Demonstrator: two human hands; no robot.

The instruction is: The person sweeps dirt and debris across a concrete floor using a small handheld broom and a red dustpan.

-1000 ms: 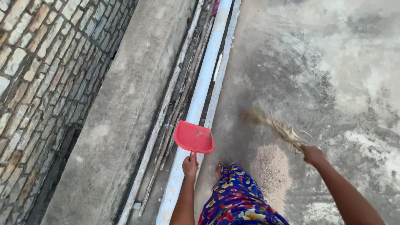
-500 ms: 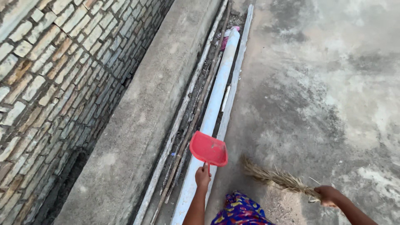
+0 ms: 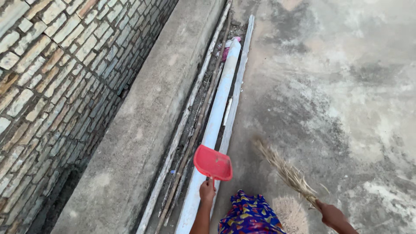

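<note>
No packages or signs anywhere in this shot, just a rough outdoor concrete floor (image 3: 338,86), grey with pale blotchy patches and a dusty look.

Left hand (image 3: 207,190) is clenched around the thin handle of a red plastic dustpan (image 3: 212,163), held up off the ground with the flat scoop pointing away from the person. It hangs right over a long pale blue pipe (image 3: 216,117) lying along the floor's edge.

Right hand (image 3: 333,215) is wrapped tight around the bound end of a straw hand broom (image 3: 284,170). The dry tan bristles fan out up and to the left, tips near the floor just right of the pipe (can't tell if they actually touch). Below the broom there's a small sandy dust pile (image 3: 291,212) on the concrete, just beside the person's patterned skirt (image 3: 249,215), which is blue with red and yellow shapes.

Next to the blue pipe: a thin grey wooden slat (image 3: 239,78) on its right, and on its left a bundle of weathered sticks (image 3: 197,125) and thin rods. A bit of pink scrap (image 3: 225,53) sits near the pipe's far end. Left of all that runs a smooth concrete ledge (image 3: 143,130), then a brick wall (image 3: 52,73) of worn, pale and brownish bricks dropping away.
</note>
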